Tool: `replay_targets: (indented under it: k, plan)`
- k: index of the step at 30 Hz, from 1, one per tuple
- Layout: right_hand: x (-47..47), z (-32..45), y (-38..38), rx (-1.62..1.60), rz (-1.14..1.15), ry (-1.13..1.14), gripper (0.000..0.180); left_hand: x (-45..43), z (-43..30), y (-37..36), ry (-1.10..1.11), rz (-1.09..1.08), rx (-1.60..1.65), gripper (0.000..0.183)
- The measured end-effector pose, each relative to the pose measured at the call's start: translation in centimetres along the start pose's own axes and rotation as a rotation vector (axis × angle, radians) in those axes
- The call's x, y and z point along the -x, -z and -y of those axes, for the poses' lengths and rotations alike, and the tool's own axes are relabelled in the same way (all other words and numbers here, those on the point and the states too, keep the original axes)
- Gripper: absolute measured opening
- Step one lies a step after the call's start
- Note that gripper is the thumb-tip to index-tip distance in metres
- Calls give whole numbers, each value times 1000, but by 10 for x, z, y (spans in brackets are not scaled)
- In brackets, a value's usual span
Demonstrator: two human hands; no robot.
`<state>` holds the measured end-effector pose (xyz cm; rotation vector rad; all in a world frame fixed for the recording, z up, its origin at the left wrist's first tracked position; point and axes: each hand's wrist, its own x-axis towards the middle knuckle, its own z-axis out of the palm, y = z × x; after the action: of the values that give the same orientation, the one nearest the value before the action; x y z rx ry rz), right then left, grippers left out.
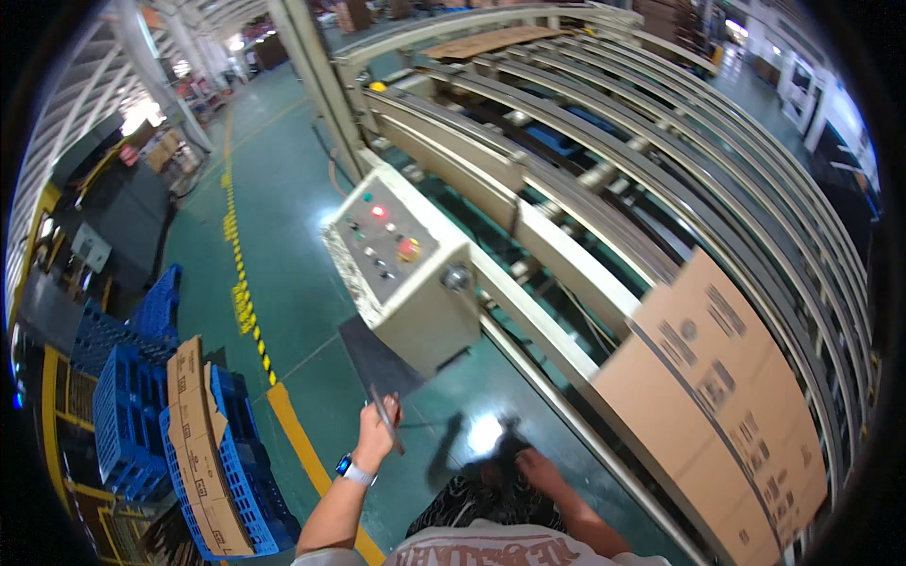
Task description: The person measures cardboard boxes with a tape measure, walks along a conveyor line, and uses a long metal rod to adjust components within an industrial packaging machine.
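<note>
My left hand (379, 428), with a smartwatch (352, 468) on its wrist, is closed around a thin, dark, stick-like object (386, 417). It is held over the green floor, in front of the machine's control box (403, 262). Blurred and low beside my dark patterned clothing, my right hand (539, 472) shows partly curled fingers; whether it holds anything is unclear. To the right, a printed flat cardboard sheet (715, 417) lies on the roller conveyor (637, 156), away from both hands. A red light glows on the box's panel, near a red-and-yellow button (408, 249).
Blue plastic pallets (131, 424) are stacked at left, and folded cardboard (202, 453) rests on one stack. A yellow-and-black floor line (244, 283) runs along the aisle. The conveyor's side rail (545, 403) passes close on my right. Another cardboard sheet (495, 42) lies at the conveyor's far end.
</note>
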<state>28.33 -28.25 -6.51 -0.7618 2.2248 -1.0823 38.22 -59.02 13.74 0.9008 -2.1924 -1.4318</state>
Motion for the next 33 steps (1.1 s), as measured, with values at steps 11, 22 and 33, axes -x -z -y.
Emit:
replay_targets:
  k: [11,22,33]
  plan:
    - [-258,227,-283,23,901,299,33,-82,94,323,342,-300,-129,33]
    - [-534,463,-458,-95,831,389,31,-224,360,596,488,-381,-94,32]
    - [-967,760,-689,3,865,625,36,-614,411,820,564,-629,175,32]
